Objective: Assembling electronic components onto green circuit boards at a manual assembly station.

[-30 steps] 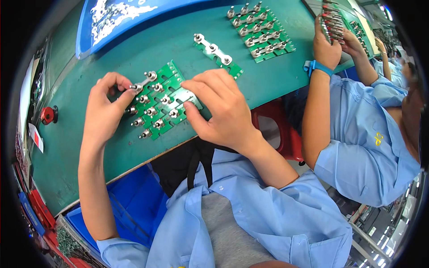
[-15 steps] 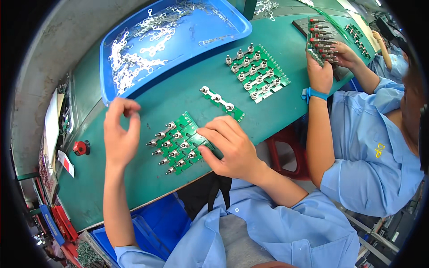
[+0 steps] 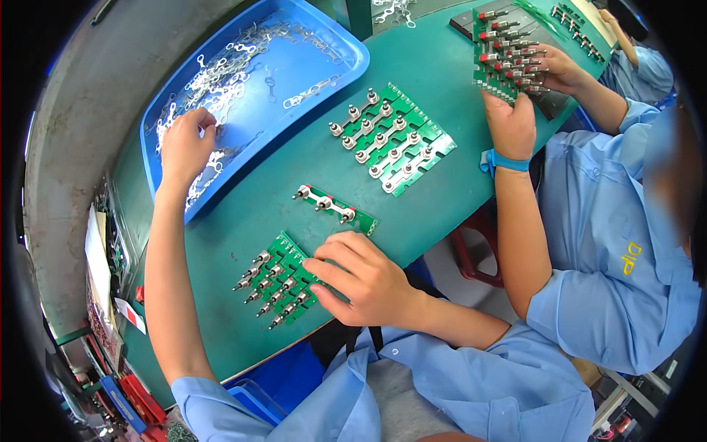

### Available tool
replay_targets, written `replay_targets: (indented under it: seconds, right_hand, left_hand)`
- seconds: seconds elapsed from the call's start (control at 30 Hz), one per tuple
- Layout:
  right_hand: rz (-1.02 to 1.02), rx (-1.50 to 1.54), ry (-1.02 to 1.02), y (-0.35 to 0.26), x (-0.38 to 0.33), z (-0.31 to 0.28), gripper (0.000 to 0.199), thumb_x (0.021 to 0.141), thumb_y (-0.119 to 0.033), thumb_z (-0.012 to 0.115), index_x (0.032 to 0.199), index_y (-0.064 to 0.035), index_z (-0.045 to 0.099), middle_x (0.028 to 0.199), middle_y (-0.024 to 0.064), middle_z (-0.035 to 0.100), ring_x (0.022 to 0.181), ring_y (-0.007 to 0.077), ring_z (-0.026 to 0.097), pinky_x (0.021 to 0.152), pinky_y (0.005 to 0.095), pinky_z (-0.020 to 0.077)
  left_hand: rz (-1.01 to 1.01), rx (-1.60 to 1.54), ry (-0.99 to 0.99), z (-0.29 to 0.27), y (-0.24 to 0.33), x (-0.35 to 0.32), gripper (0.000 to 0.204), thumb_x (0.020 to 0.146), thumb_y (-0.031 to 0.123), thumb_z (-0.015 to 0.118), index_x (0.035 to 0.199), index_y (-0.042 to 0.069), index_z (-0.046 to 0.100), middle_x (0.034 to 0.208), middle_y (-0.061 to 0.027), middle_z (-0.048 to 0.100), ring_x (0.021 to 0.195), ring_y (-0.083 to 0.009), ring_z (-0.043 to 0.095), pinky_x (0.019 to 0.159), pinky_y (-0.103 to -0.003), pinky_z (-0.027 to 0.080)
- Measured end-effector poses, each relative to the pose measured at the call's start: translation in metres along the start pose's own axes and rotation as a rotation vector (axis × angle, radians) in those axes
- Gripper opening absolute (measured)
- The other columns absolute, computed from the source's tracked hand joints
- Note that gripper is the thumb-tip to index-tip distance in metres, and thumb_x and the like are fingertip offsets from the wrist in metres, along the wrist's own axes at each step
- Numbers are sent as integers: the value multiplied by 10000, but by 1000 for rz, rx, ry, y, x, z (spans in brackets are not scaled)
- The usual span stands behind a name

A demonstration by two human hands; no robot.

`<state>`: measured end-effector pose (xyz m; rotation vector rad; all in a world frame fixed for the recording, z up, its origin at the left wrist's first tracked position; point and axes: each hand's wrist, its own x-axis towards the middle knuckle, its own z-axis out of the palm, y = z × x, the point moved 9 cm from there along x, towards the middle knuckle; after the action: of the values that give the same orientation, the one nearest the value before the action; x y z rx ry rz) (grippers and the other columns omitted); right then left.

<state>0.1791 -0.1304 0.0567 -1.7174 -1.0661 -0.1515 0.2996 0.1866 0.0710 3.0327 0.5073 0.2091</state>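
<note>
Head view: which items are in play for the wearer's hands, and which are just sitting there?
In play:
- left hand reaching into the blue tray of small metal parts
- right hand resting on the green board of switches

Just sitting:
- single strip
- board group
- co-worker's board

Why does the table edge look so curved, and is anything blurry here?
Head view: the fisheye lens bends the green table toward a black rim; both hands, left hand in the blue tray and right hand, look sharp; lighting even, little glare.
</note>
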Motion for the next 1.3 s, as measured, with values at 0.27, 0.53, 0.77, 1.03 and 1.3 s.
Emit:
replay_targets:
  seconds: [0.27, 0.53, 0.77, 1.03, 1.3]
  right_hand:
    - [-13, 57, -13, -1, -2, -1, 347, 784, -53, 763, 1123, -24, 697, 1097, 113, 665, 1000, 302, 619, 910, 386, 534]
    - [-150, 97, 137, -28, 11, -20, 353, 793, -27, 745, 1144, -56, 720, 1124, 107, 682, 984, 287, 625, 955, 429, 509]
    - [-561, -95, 43, -70, 12, 1, 230, 816, -66, 775, 1045, -92, 764, 1010, 12, 728, 881, 189, 640, 1011, 428, 475]
    - [-505, -188, -139, -60, 11, 25, 160, 809, -90, 784, 966, -119, 771, 894, -29, 687, 819, 158, 612, 1054, 408, 433]
    - [-567, -369, -328, -52, 40, 60, 65, 832, -130, 756, 896, -132, 742, 926, -28, 619, 895, 171, 572, 1055, 391, 423]
  left_hand:
    - [-212, -321, -33, -24, -25, -13, 174, 898, 94, 638, 1022, 30, 744, 1015, -111, 715, 920, -218, 656, 873, -333, 506]
    - [-97, -1637, -225, -40, 29, -142, 130, 905, 68, 663, 1016, 6, 691, 975, -139, 690, 875, -194, 604, 796, -301, 468]
    - [-191, -2105, -362, -17, 80, -285, 138, 873, 34, 709, 1000, 0, 665, 999, -170, 682, 869, -232, 608, 804, -307, 495]
    - [-331, -1561, 177, -17, 34, -328, 192, 915, 20, 694, 1101, -27, 687, 1084, -145, 687, 946, -213, 633, 865, -324, 516]
    - [56, -513, 347, -40, 43, -304, 181, 914, 21, 701, 1092, -3, 717, 1078, -94, 703, 941, -208, 624, 869, -310, 510]
